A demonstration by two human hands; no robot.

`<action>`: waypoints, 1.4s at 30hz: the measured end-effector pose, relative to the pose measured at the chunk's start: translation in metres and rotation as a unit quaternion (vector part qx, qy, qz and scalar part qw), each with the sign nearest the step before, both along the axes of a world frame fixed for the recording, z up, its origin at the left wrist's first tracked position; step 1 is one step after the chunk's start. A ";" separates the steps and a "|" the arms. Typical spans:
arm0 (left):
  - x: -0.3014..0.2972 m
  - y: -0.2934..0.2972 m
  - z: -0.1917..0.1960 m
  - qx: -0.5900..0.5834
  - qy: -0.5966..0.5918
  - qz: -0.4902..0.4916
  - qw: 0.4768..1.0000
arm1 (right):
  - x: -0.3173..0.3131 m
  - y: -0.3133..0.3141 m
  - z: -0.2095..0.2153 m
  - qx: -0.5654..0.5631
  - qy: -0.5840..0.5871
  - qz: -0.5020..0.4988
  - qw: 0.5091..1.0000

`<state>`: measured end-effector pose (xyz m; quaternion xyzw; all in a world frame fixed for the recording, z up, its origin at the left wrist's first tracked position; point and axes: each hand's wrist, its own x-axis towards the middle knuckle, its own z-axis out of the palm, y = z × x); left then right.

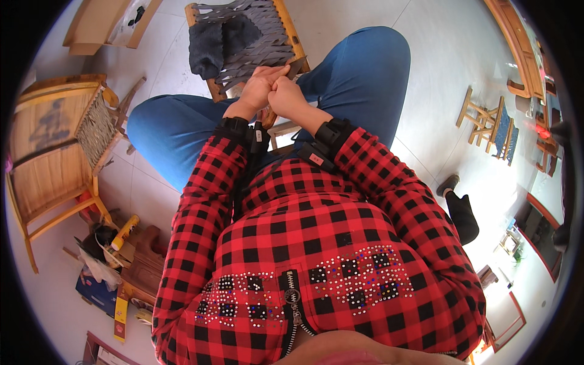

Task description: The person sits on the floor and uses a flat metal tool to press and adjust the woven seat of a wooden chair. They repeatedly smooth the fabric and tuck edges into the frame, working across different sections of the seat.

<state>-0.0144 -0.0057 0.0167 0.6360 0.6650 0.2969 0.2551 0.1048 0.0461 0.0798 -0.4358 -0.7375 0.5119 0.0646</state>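
Left hand (258, 90) and right hand (288, 99) meet at the woven seat (271, 47)

At the upper middle of the frame, the hands touch over the near edge of the grey-strip seat. The right fingers are curled in; the left ones lie close together, one reaching rightward. Whether they pinch a strip, I cannot tell. A dark flat piece (296, 67) sits just beyond the fingertips, at the seat's near right corner. A dark cloth (210, 50) covers the seat's left part. Wooden rails edge it; jeans-clad knees (380, 58) flank its near end. Open pale floor (447, 45) spreads toward the upper right.
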 end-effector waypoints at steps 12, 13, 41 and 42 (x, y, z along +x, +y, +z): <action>0.003 0.003 0.008 -0.013 0.054 -0.007 0.998 | 0.011 0.016 -0.003 0.006 -0.024 0.059 0.998; 0.002 0.003 0.007 -0.016 0.055 -0.001 0.998 | 0.009 0.018 -0.005 -0.002 -0.026 0.069 0.997; 0.007 -0.002 0.018 -0.060 -0.024 0.087 0.994 | 0.029 0.050 0.001 -0.018 0.072 0.104 0.992; 0.005 -0.002 0.023 -0.019 -0.017 0.104 0.994 | 0.037 0.058 0.010 -0.050 0.130 0.075 0.987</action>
